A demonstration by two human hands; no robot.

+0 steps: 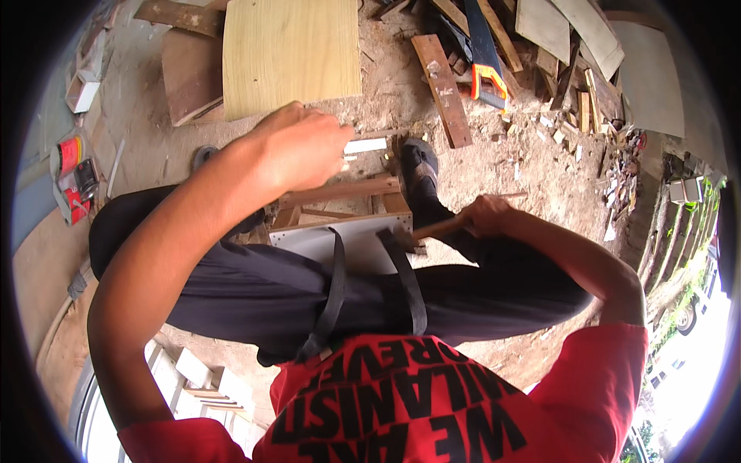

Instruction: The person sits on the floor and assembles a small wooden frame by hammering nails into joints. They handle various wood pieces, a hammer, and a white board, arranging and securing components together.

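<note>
My left hand (301, 147) is closed in a loose fist above a small wooden frame (340, 193); what it holds is hidden. My right hand (488, 214) grips a thin wooden handle (436, 228) that points left toward the corner of a grey panel (355, 239) fixed on the frame. The tool's head is hidden behind a black strap. My legs in dark trousers straddle the piece, and one dark shoe (421, 166) rests on the ground beside it.
A pale plywood sheet (292, 54) lies ahead on the dirt. A handsaw with an orange handle (485, 58) rests among wood offcuts (442, 89) at the upper right. Red cans (73, 177) stand at the left. Scrap boards litter the far side.
</note>
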